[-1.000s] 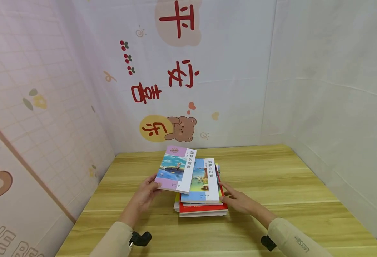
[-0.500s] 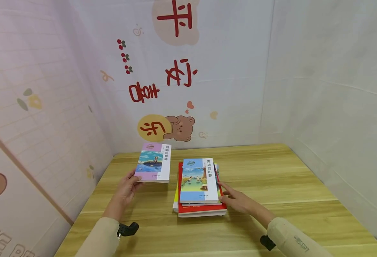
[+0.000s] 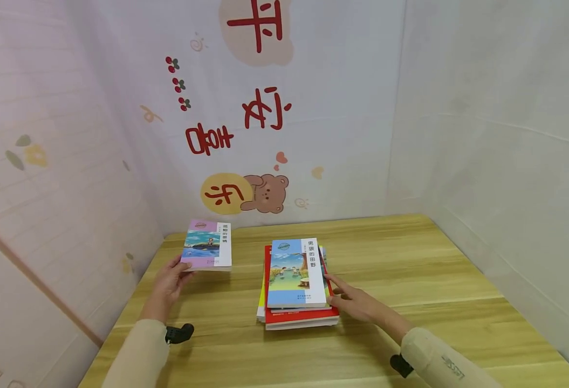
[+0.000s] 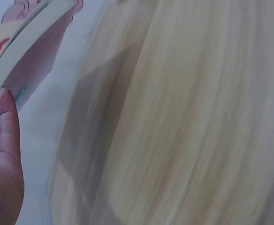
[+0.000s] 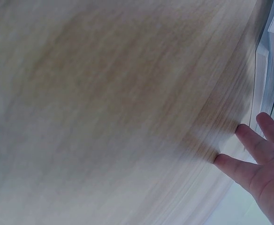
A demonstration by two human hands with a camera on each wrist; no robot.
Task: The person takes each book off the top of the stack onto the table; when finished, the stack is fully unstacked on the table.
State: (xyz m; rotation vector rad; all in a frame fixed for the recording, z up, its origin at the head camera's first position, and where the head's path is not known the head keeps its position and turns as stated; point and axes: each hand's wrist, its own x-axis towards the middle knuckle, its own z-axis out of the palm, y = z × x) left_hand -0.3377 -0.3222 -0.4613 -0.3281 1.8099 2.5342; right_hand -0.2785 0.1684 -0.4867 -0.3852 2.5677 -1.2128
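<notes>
My left hand (image 3: 169, 280) pinches a thin pink-and-white book (image 3: 206, 245) by its lower left corner, at the back left of the table. In the left wrist view the book (image 4: 29, 51) is off the tabletop, with the thumb on one face. A blue-and-white book (image 3: 296, 272) lies on top of a book stack in the middle. Beneath it a red book (image 3: 301, 318) sticks out at the front. My right hand (image 3: 357, 304) rests at the stack's right side, fingers extended; in the right wrist view some fingertips (image 5: 224, 160) touch the tabletop.
The wooden table (image 3: 410, 302) extends to the right of the stack and in front of it. A white printed cloth wall (image 3: 342, 108) stands along the table's back edge, with more cloth at both sides.
My left hand has carried the pink-and-white book leftward, off the stack and away from it. The right hand has stayed beside the stack.
</notes>
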